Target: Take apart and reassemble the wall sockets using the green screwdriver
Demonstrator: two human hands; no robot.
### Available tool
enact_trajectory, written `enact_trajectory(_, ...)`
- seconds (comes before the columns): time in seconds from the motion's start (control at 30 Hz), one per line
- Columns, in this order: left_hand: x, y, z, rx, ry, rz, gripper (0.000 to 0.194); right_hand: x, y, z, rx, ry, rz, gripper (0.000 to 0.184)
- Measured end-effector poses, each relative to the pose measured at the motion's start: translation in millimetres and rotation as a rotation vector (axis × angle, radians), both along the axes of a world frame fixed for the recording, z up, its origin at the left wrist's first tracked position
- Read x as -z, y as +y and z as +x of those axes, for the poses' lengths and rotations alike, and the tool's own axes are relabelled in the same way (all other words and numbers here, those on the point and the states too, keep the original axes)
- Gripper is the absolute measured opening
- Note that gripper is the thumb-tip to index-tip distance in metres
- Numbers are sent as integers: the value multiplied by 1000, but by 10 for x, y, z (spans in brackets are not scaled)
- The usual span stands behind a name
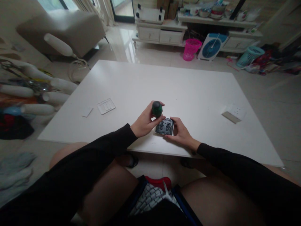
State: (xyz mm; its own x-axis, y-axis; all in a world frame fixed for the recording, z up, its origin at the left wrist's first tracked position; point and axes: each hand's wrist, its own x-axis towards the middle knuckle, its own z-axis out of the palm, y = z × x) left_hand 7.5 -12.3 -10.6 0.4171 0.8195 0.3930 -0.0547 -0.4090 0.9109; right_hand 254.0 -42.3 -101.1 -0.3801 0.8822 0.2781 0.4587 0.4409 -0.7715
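Observation:
My left hand (147,121) is wrapped round a screwdriver (156,109) with a dark green and black handle. The handle's end points up towards me, and its shaft and tip are hidden below the hand. Just to the right, my right hand (182,131) grips the right edge of a square wall socket (165,126), whose dark inner side with metal parts faces up. The socket is at the table's near edge, under the left fingertips. Whether the screwdriver touches it I cannot tell.
On the white table (150,81), a white frame plate (106,106) and a small white piece (87,112) lie to the left. A white socket box (234,113) sits at the right. Beyond the table stand a pink basket (191,49) and a blue fan (211,47).

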Motion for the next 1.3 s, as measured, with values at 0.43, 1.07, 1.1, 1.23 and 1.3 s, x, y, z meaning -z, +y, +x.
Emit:
enact_trajectory(0.43,-7,48,-66,-4,54,50,29,-21,-11,1,3,6,-8,85)
enact_trajectory(1.07,-59,21,-21,-8,32,18,43,-48,-16,-9,2,7,-27,84)
enact_trajectory(1.1,-61,17,-22,13,51,39,36,-51,-15,-9,-1,9,-26,84)
enact_trajectory(1.23,-50,0,-39,54,113,73,17,-56,-11,-11,-6,4,-7,84)
enact_trajectory(1.3,-41,-3,-44,59,97,41,16,-51,-9,-12,-2,0,-12,83)
